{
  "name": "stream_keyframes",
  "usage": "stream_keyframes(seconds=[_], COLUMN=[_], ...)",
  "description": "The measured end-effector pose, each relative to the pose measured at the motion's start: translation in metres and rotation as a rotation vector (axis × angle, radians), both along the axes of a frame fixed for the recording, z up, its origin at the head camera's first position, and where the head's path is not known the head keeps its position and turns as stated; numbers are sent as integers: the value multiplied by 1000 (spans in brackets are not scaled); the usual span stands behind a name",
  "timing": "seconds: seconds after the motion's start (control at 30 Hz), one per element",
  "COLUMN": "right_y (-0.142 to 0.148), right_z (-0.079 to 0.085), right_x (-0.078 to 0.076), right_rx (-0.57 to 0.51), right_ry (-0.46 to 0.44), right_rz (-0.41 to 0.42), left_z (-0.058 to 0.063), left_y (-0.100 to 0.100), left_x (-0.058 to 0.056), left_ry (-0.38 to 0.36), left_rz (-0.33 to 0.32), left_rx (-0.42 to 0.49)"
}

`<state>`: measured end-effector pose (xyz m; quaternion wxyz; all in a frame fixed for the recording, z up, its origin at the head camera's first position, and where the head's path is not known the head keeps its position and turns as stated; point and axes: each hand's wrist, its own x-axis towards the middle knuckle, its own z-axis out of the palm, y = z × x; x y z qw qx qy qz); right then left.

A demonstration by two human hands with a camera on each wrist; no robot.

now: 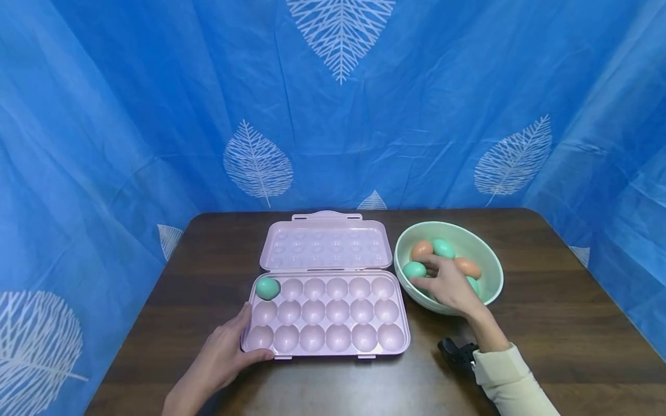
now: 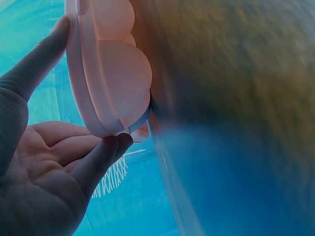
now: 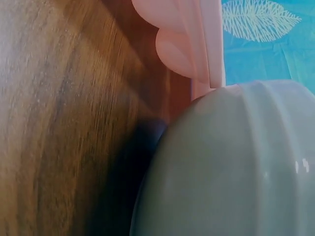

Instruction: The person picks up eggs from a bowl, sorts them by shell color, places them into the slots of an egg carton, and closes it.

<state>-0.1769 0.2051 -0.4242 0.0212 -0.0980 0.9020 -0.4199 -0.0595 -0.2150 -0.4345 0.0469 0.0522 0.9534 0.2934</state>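
Note:
A pink egg tray (image 1: 325,312) lies on the table with its hinged lid (image 1: 326,245) folded back. One green egg (image 1: 267,288) fills its back left cup. My left hand (image 1: 221,352) holds the tray's left front corner, thumb along the front edge; the left wrist view shows fingers on the tray (image 2: 125,78) rim. At the right stands a pale green bowl (image 1: 491,277) of green and orange eggs. Inside it, my right hand (image 1: 450,283) has thumb and fingers on either side of a green egg (image 1: 414,270). The right wrist view shows the bowl's outer wall (image 3: 211,167), not the hand.
Other eggs in the bowl include a green egg (image 1: 443,248) at the back and orange eggs, one orange egg (image 1: 467,267) at the right. The bowl stands close against the tray's right side. A blue leaf-print curtain (image 1: 416,115) hangs behind the dark wooden table (image 1: 551,323).

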Motion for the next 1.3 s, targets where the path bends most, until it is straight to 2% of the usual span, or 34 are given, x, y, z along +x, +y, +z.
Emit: stream_keyframes(seconds=[0.13,0.3,0.47,0.8,0.93,1.07,1.3], right_y=[0,-6,-28,-81,-107,-133,-175], right_z=[4,17,33,51,47,35,18], right_x=[2,10,16,17,10,5,6], right_rx=[-60,-164,-279,-333,-332,-317,-290], right_ry=[-21,34,79,58,40,34,3], right_rz=[-41,-73,11,117,169,234,303], left_z=[0,1,3,2,2,2,2], left_y=[-1,-2,-2,1,0,-1,-3], left_x=[0,0,0,-2,-2,-2,-3], left_ry=[36,57,55,33,45,40,32], left_rz=[-8,-23,-15,-20,-23,-26,-28], left_rx=[-16,-19,-25,-10,-15,-23,-12])
